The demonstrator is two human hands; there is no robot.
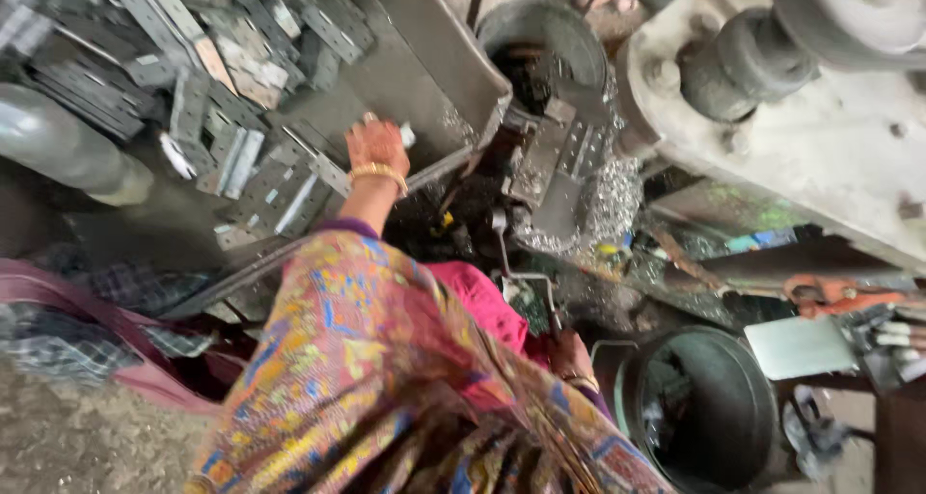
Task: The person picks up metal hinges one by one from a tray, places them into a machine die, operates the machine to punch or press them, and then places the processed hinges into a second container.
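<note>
The left hand (377, 147) reaches onto a metal tray (424, 79), fingers curled over a small pale piece (408, 133) beside punched metal strips (275, 180); the right hand (573, 355) rests low near a dark bucket (709, 412), its grip hidden.

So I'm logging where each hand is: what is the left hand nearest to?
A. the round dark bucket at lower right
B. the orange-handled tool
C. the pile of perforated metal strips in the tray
C: the left hand reaches into the tray, beside the perforated metal strips.

Grey metal tray (405, 79) heaped with perforated metal plates (256, 180) and swarf.
</note>
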